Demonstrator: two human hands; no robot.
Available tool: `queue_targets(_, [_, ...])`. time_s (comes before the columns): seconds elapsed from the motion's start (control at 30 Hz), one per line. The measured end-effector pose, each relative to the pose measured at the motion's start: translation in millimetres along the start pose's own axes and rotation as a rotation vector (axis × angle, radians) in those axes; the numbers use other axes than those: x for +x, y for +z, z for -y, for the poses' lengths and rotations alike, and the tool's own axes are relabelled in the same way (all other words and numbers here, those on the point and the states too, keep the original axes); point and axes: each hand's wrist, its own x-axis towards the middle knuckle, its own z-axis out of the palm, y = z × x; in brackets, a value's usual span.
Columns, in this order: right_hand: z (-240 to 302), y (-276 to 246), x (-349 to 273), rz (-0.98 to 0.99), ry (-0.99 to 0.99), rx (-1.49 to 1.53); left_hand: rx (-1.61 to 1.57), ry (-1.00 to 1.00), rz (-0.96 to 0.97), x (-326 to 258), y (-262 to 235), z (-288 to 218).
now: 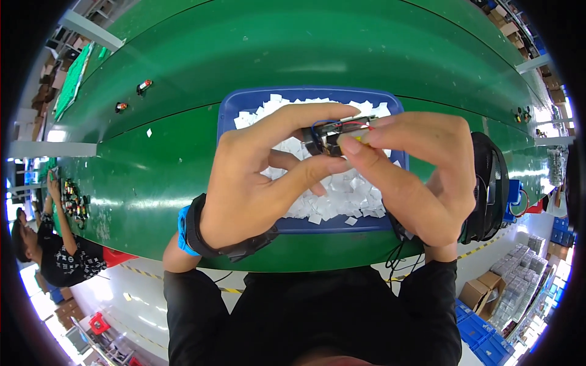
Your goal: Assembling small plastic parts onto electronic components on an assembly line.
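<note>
A small black device (312, 141) with bare metal parts and thin red and blue wires is held up over a blue tray (227, 113). My left hand (244, 183) is closed on the device's left end, thumb below and index finger above. From the other side, the thumb and fingers of my right hand (427, 165) pinch at its right end, by a red wire and a small yellow piece (360, 139). My fingertips hide part of it. Many small white square pieces (360, 189) fill the tray beneath both hands.
On the green table (293, 43), two small devices (144, 86) lie at the far left. A person (55, 244) works beside a heap of similar parts (74, 201). A black bag (488, 183) and cables stand right of the tray. Cardboard boxes (482, 291) are at lower right.
</note>
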Motion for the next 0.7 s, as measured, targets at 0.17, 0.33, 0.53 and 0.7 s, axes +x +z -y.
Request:
queue_targets(0.17, [-2,-17,5,-0.013,0.260,0.282,-0.076,0.156,-0.083,1,5,12])
queue_targets(0.33, [-7,-14,-8,0.133,0.519,0.557,-0.004,0.282,-0.018,6,2,17])
queue_targets(0.53, [-8,-11,-12,0.067,0.446,0.511,-0.019,0.320,-0.074,6,9,18])
queue_targets(0.7, [-8,-10,-13,0.017,0.455,0.613,0.162,0.444,-0.120,4,11,24])
